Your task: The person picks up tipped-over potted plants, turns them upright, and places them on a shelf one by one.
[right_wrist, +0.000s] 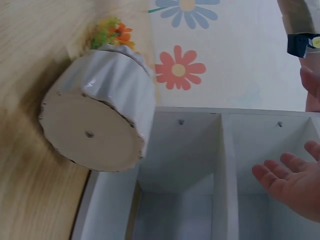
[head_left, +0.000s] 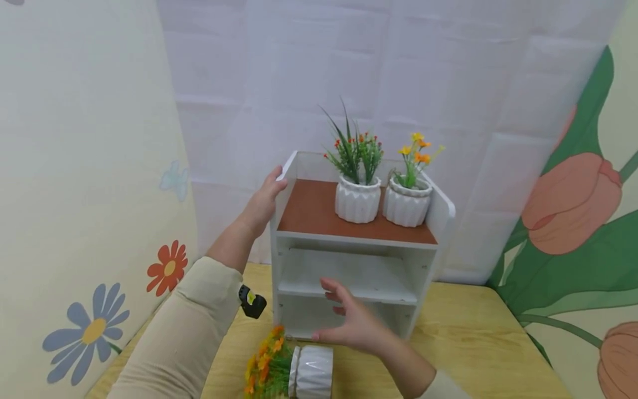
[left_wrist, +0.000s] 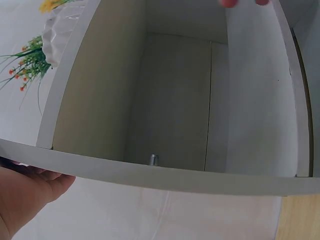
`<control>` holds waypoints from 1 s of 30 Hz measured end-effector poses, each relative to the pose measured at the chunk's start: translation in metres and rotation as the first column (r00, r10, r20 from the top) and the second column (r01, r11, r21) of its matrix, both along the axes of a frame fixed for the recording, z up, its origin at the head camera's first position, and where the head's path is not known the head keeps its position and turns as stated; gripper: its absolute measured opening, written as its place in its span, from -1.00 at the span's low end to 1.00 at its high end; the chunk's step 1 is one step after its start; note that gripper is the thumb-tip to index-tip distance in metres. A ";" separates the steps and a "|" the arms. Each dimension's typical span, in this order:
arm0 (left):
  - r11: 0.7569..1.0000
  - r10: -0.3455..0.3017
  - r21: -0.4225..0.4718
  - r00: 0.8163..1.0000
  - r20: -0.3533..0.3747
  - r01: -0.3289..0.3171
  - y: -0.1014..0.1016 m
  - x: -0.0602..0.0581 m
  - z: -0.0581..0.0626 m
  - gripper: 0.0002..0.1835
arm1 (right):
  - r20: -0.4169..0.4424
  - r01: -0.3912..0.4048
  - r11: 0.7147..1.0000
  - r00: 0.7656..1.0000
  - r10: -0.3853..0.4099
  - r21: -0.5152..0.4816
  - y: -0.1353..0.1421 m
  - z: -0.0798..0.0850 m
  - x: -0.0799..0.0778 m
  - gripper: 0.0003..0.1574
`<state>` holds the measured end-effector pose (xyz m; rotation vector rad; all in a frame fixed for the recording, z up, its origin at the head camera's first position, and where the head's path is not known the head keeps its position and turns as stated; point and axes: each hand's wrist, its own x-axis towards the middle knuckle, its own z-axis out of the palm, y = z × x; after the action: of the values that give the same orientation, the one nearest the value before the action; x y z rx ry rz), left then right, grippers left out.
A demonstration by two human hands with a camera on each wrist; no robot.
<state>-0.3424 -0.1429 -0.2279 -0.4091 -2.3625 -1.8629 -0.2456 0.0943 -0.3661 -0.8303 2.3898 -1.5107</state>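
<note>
In the head view my left hand (head_left: 261,205) rests against the outer left side of a small white shelf unit (head_left: 356,239), near its top. The left wrist view shows that hand (left_wrist: 32,192) on the outside of the side panel. My right hand (head_left: 356,324) is in front of the lower shelves, thumb and fingers spread apart, holding nothing. Just below and left of it, a white ribbed flowerpot (head_left: 314,371) with orange and yellow flowers (head_left: 264,363) lies on its side on the table. In the right wrist view this pot (right_wrist: 92,130) turns its base toward the camera.
On the unit's brown top stand a white pot (head_left: 358,202) with grassy leaves and red buds, and another pot (head_left: 406,205) with yellow-orange flowers. A raised rim surrounds that top on the back and sides. Beneath the unit is a wooden table (head_left: 478,338), with painted walls beside it.
</note>
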 end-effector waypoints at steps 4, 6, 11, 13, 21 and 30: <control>1.000 0.002 -0.003 1.000 -0.001 -0.002 0.001 0.000 0.002 -0.33 | 0.063 -0.028 0.999 0.998 0.027 0.025 -0.003 -0.007 0.001 0.18; 1.000 0.002 -0.003 1.000 0.000 -0.002 0.001 0.000 0.002 -0.33 | 0.086 -0.040 0.998 0.996 0.036 0.044 -0.005 -0.011 0.001 0.17; 1.000 -0.001 -0.002 1.000 -0.005 0.001 0.002 -0.001 0.001 -0.33 | 0.101 -0.048 0.995 0.994 0.039 0.087 -0.009 -0.024 0.004 0.14; 1.000 -0.001 -0.002 1.000 -0.007 0.001 0.002 -0.002 0.001 -0.33 | 0.100 -0.041 0.994 0.994 0.031 0.100 -0.011 -0.030 0.005 0.14; 1.000 0.006 -0.017 1.000 -0.006 -0.006 0.001 -0.001 0.001 -0.33 | 0.082 -0.013 0.989 0.997 0.001 0.151 -0.018 -0.048 0.013 0.17; 1.000 0.010 -0.028 1.000 -0.007 -0.010 0.000 0.000 -0.001 -0.34 | 0.023 0.030 0.967 0.999 -0.037 0.254 -0.026 -0.063 0.015 0.25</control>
<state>-0.3427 -0.1424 -0.2287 -0.4052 -2.3849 -1.8230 -0.2302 0.0684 -0.4293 -0.7098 2.5183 -1.1832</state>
